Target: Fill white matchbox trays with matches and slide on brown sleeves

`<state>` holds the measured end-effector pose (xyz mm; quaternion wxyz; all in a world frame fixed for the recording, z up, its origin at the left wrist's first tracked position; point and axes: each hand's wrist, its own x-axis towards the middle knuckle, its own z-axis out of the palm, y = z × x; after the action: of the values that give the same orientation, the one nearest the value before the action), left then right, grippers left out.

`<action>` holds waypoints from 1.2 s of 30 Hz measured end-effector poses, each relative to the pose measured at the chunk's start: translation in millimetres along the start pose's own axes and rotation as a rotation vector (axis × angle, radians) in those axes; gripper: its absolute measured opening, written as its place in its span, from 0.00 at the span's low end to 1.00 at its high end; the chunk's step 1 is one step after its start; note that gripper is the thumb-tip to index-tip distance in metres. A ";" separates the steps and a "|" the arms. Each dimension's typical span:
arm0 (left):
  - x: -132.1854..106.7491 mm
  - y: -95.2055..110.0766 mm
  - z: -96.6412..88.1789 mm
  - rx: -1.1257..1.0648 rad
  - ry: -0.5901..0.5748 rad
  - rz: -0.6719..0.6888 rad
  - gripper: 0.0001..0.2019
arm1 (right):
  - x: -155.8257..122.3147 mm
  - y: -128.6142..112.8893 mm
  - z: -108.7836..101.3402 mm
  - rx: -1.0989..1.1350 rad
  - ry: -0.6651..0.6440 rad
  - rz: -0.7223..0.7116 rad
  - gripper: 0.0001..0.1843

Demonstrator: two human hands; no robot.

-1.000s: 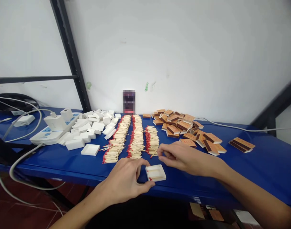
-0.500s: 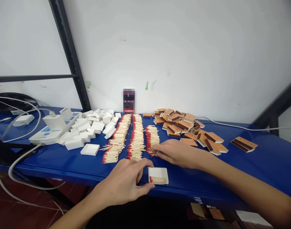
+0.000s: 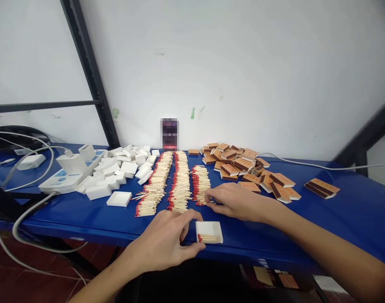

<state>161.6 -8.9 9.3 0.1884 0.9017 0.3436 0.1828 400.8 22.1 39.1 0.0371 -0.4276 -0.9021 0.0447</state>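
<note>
My left hand [image 3: 167,240] grips a small white matchbox tray [image 3: 209,227] at its left side, thumb at the near corner and forefinger at the far one. Inside the tray, a few red-headed matches lie along the near wall. My right hand [image 3: 232,202] is at the near end of the shortest row of matches [image 3: 201,183], its thumb and forefinger closed around match ends there. How many matches it pinches is hidden by the fingers. Two longer rows, a middle row of matches [image 3: 180,181] and a left row of matches [image 3: 157,181], lie alongside with their red heads leftward.
White empty trays [image 3: 117,166] are heaped at left beside a power strip [image 3: 66,176] with chargers and cables. Brown matchbox sleeves [image 3: 239,162] are piled at right, with a few sleeves [image 3: 321,188] apart. A pixelated dark panel [image 3: 170,134] stands against the wall. The blue shelf's front edge [image 3: 243,252] runs close by.
My right hand's fingertips have shifted slightly to the right at the near end of the short row. My left hand and the tray hold their place.
</note>
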 end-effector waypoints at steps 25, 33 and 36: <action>-0.8 -1.6 0.1 0.002 -0.013 -0.011 0.16 | -6.4 0.6 -6.3 0.072 -0.044 0.049 0.09; -2.6 -1.1 -0.3 0.009 -0.005 -0.002 0.16 | -5.8 -2.4 -8.6 0.063 -0.048 0.054 0.11; -2.1 -0.5 -0.8 0.011 -0.005 0.000 0.16 | -5.7 -2.8 -8.4 0.069 -0.048 0.059 0.12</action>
<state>159.5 -9.9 9.4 0.1843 0.9032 0.3441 0.1784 403.1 16.3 47.6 0.0289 -0.4512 -0.8877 0.0872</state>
